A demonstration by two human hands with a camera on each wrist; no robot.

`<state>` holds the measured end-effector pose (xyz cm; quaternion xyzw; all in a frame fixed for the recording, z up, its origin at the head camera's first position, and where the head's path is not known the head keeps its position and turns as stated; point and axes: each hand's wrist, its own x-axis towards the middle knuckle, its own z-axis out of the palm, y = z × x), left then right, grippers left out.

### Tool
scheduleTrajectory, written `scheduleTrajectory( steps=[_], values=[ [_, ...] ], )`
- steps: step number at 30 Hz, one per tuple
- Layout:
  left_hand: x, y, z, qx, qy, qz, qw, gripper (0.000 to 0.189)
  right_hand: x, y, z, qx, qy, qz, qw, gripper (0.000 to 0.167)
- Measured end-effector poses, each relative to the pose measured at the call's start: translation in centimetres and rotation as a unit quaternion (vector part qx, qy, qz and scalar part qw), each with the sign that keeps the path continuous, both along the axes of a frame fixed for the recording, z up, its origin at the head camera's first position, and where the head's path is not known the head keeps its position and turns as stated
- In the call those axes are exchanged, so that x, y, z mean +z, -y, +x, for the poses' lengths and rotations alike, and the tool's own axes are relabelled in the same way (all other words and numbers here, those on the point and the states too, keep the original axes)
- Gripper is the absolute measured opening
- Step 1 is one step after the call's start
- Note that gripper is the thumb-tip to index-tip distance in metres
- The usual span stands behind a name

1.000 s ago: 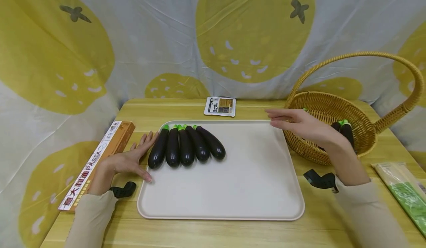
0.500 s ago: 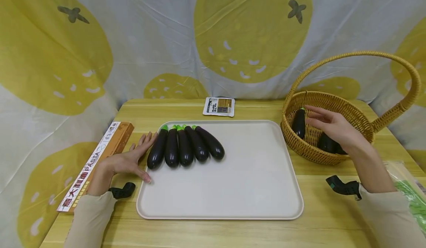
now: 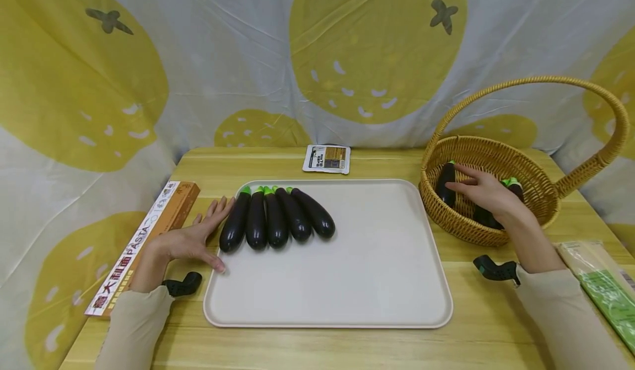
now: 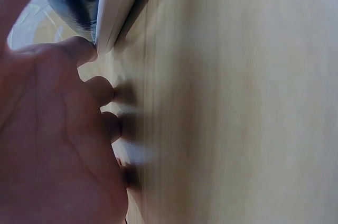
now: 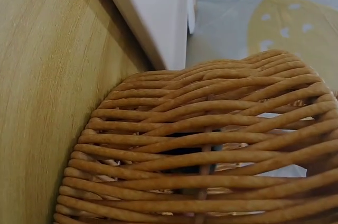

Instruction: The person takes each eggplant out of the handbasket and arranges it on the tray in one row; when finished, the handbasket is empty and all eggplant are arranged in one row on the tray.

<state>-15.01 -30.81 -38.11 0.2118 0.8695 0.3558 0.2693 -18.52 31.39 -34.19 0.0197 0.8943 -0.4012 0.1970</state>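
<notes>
Several glossy dark eggplants [image 3: 276,224] with green stem ends lie side by side in the upper left of a white tray [image 3: 347,282]. Fingers spread, my left hand [image 3: 190,241] rests at the tray's left edge, thumb over its rim; the left wrist view shows its fingertips down by the wooden table [image 4: 222,129]. Inside the wicker basket [image 3: 458,226], my right hand [image 3: 488,193] pinches an eggplant [image 3: 445,187] near its stem end, thumb across its near side. More eggplant [image 3: 483,215] lies under that hand, partly hidden. The basket wall [image 5: 211,160] blocks the right wrist view.
A pasta box [image 3: 141,248] lies left of the tray, under the left forearm. Behind the tray is a small printed packet [image 3: 326,159]. A green and clear package [image 3: 602,282] lies at the right. The tall basket handle [image 3: 536,80] arches over the basket.
My right hand moved from above the tray's far right corner into the basket, then down and left onto the eggplant there. The left hand and the eggplants on the tray stayed put.
</notes>
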Motion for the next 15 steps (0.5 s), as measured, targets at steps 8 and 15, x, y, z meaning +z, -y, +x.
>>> scheduleTrajectory(
  steps=[8,15],
  values=[
    [0.2,-0.2,0.1,0.004,0.0,-0.006,1.0,0.149,-0.5,0.2,-0.7,0.002,0.009,-0.018,0.9998,0.079],
    [0.3,-0.2,0.2,0.004,0.001,-0.003,1.0,0.149,-0.8,0.7,-1.1,-0.001,0.007,0.008,0.9999,0.079]
  ],
)
